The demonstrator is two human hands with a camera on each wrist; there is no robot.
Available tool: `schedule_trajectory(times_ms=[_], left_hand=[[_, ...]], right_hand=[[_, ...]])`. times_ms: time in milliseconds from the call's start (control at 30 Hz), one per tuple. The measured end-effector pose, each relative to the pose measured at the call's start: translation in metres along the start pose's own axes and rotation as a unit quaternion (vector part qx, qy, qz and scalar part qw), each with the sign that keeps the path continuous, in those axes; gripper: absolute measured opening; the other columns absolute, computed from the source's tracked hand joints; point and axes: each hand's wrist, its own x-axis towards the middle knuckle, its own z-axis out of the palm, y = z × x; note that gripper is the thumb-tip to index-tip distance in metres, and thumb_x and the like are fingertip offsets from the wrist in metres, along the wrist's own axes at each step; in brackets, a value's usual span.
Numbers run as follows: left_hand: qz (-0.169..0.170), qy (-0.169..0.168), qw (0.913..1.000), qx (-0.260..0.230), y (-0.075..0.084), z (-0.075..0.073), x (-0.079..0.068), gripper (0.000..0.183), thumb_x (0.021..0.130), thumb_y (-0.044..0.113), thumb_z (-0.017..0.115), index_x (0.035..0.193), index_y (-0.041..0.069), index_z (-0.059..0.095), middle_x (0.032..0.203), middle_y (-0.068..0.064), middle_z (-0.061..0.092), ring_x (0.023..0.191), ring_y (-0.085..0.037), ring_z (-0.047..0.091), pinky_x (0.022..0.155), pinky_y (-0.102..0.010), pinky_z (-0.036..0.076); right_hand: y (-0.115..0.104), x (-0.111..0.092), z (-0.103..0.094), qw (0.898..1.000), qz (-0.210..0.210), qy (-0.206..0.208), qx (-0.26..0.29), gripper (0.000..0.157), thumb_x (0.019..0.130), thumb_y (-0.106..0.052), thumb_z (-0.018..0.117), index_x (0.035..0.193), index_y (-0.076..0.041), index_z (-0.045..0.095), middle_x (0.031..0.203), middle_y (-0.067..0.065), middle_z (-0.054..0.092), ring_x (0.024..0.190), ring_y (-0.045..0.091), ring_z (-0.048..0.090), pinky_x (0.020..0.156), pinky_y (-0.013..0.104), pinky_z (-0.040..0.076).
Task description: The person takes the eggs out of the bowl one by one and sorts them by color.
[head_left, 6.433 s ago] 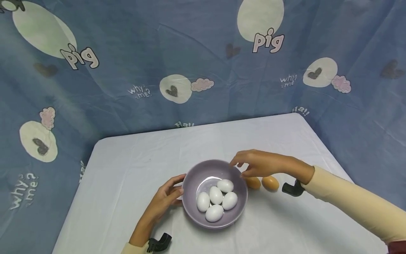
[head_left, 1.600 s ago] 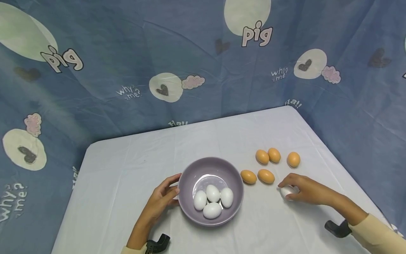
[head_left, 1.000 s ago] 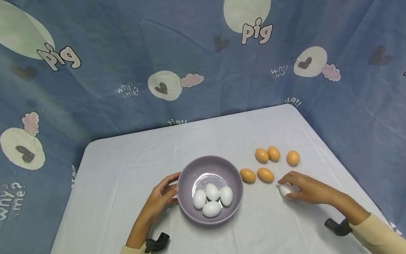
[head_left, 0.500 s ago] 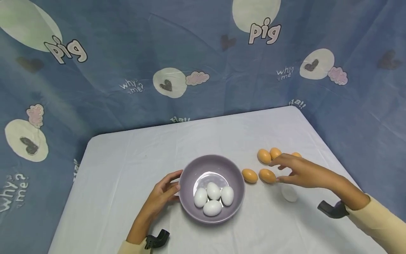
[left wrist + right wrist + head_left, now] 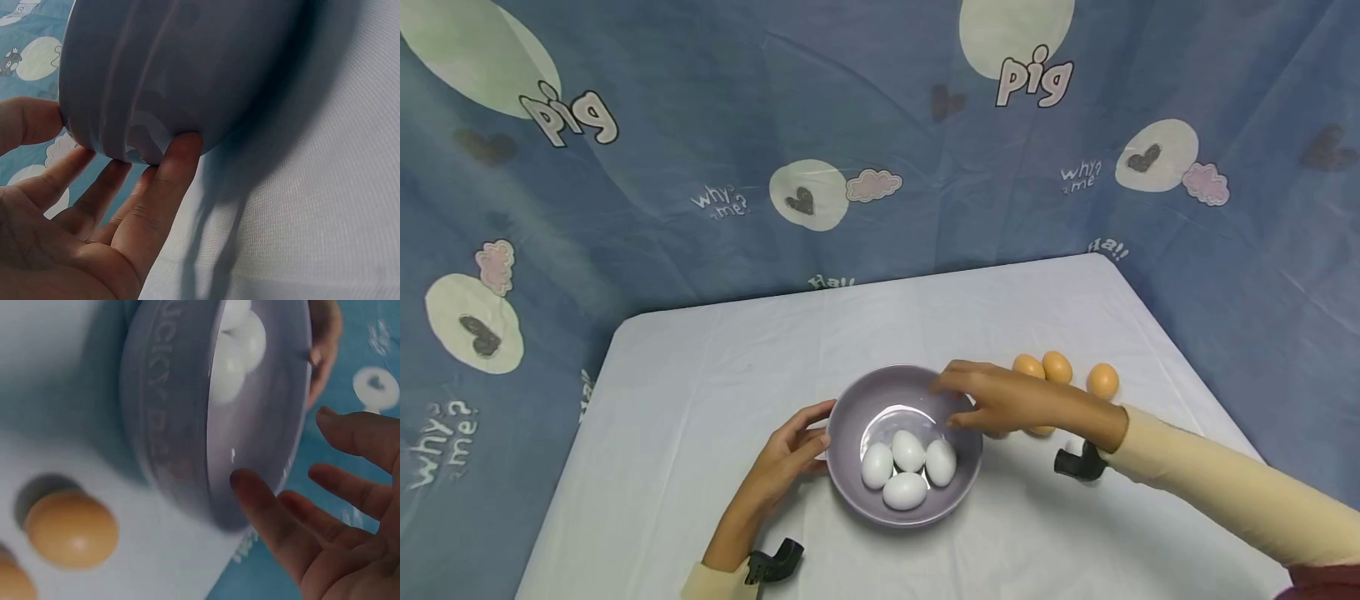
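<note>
Right sleeve point(image 5: 1225, 487) was long, plain cream, lightly creased, and ended near the wrist. Left sleeve point(image 5: 718, 582) matched it in cream; I saw only a short stretch. Dark red cloth point(image 5: 1328, 585) met the cream at a crisp border toward the right elbow. Each wrist wore black gear: left camera point(image 5: 777, 562) was bent like a pipe elbow, blunt-ended; right camera point(image 5: 1079, 463) looked stubby, of similar shape. Left hand point(image 5: 786, 457) was bare, fine creases across the palm. Right hand point(image 5: 1000, 400) was bare too, slim-fingered.

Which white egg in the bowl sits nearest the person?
The front egg, lowest in the head view; the other three eggs in the bowl lie farther back.
</note>
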Motion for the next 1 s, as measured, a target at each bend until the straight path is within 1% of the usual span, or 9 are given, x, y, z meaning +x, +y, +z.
schedule_trajectory(times_ms=[133,233,300,400,500,533,700,833,1000], left_hand=[[-0.001,0.003,1.0000,0.006,0.000,-0.001,0.000,0.053,0.101,0.006,0.056,0.149,-0.003,0.037,0.149,-0.035,0.039,0.119,-0.011,0.065,0.082,-0.039,0.062],[0.000,0.003,1.0000,0.007,0.001,-0.001,0.000,0.053,0.101,0.007,0.056,0.149,-0.002,0.037,0.149,-0.035,0.040,0.118,-0.011,0.065,0.081,-0.038,0.062],[0.001,0.002,1.0000,0.005,0.001,-0.001,0.000,0.053,0.101,0.007,0.056,0.149,-0.002,0.037,0.149,-0.034,0.040,0.119,-0.011,0.065,0.081,-0.038,0.062],[0.000,0.002,1.0000,0.003,0.002,-0.001,0.000,0.053,0.101,0.008,0.057,0.150,-0.001,0.038,0.150,-0.033,0.040,0.118,-0.011,0.065,0.081,-0.038,0.062],[-0.003,0.004,1.0000,0.001,0.002,-0.001,-0.001,0.053,0.101,0.008,0.057,0.150,-0.001,0.038,0.150,-0.033,0.040,0.117,-0.010,0.065,0.081,-0.039,0.062],[-0.004,0.003,1.0000,0.001,0.002,-0.001,0.000,0.053,0.101,0.008,0.057,0.150,-0.001,0.038,0.150,-0.033,0.040,0.117,-0.010,0.065,0.081,-0.039,0.062],[-0.007,0.003,1.0000,0.001,0.003,0.000,-0.001,0.053,0.101,0.008,0.057,0.150,0.000,0.037,0.148,-0.034,0.041,0.115,-0.010,0.066,0.081,-0.038,0.062],[-0.005,0.000,1.0000,0.002,0.003,0.000,-0.001,0.053,0.101,0.008,0.056,0.150,0.000,0.037,0.147,-0.036,0.042,0.114,-0.010,0.066,0.081,-0.037,0.062],[-0.007,-0.002,1.0000,0.005,0.002,-0.001,0.000,0.053,0.102,0.008,0.055,0.151,0.001,0.037,0.147,-0.035,0.043,0.115,-0.010,0.066,0.081,-0.037,0.062]], right_hand=[[-0.007,0.024,0.011,0.999,-0.018,-0.031,-0.019,0.041,0.091,-0.023,0.074,0.128,-0.008,0.062,0.120,0.008,0.061,0.106,0.022,0.065,0.090,0.030,0.055],[-0.014,0.039,0.018,0.998,-0.030,-0.058,-0.022,0.040,0.091,-0.021,0.073,0.127,-0.007,0.062,0.120,0.011,0.060,0.108,0.025,0.065,0.091,0.030,0.055],[-0.018,0.048,0.023,0.996,-0.045,-0.073,-0.036,0.039,0.092,-0.019,0.073,0.126,-0.006,0.062,0.120,0.011,0.061,0.108,0.026,0.065,0.092,0.030,0.054],[-0.026,0.058,0.031,0.992,-0.061,-0.092,-0.065,0.037,0.091,-0.017,0.073,0.125,-0.006,0.063,0.122,0.009,0.062,0.111,0.022,0.063,0.096,0.030,0.053],[-0.032,0.065,0.040,0.988,-0.074,-0.102,-0.095,0.036,0.089,-0.017,0.075,0.122,-0.009,0.065,0.120,0.006,0.063,0.109,0.017,0.061,0.096,0.028,0.051],[-0.034,0.067,0.043,0.987,-0.077,-0.102,-0.100,0.035,0.088,-0.017,0.076,0.121,-0.010,0.065,0.119,0.006,0.064,0.106,0.015,0.061,0.094,0.026,0.051],[-0.042,0.076,0.054,0.984,-0.079,-0.112,-0.112,0.035,0.087,-0.021,0.078,0.119,-0.013,0.065,0.115,0.004,0.064,0.096,0.011,0.060,0.087,0.022,0.050],[-0.047,0.082,0.060,0.981,-0.074,-0.130,-0.120,0.037,0.088,-0.026,0.077,0.121,-0.015,0.065,0.117,0.003,0.063,0.097,0.010,0.060,0.087,0.022,0.050],[-0.051,0.086,0.066,0.979,-0.064,-0.149,-0.120,0.038,0.087,-0.026,0.078,0.121,-0.016,0.065,0.119,0.002,0.061,0.102,0.011,0.059,0.087,0.022,0.050]])
